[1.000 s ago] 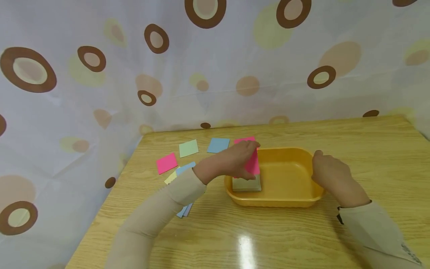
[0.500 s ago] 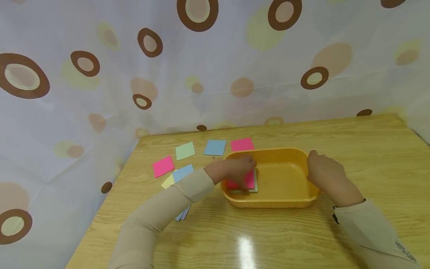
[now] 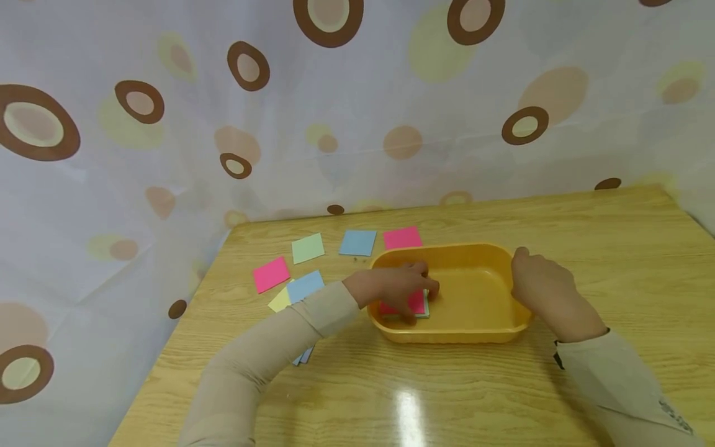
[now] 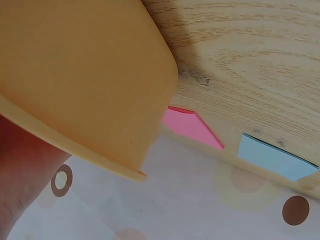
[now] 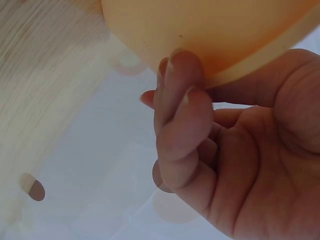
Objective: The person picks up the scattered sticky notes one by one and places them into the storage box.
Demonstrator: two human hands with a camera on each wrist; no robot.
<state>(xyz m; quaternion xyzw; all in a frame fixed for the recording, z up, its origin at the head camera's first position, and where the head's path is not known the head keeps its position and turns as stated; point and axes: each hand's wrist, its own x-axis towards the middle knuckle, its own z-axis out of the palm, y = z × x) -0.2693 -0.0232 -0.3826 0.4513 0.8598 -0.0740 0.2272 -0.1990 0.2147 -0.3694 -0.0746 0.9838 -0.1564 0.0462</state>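
The orange basin (image 3: 475, 304) sits on the table (image 3: 475, 397), its long axis running left to right. The right hand (image 3: 543, 298) has its grip curled round the right end; the left hand (image 3: 393, 285), grip loosely spread, covers pink paper (image 3: 418, 303) at the left end.

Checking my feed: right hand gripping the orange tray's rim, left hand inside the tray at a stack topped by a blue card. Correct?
Not quite: the top card of the stack is pink, not blue, as the head view shows. The rest holds: the right hand grips the orange tray's rim, and the left hand is inside at the stack.
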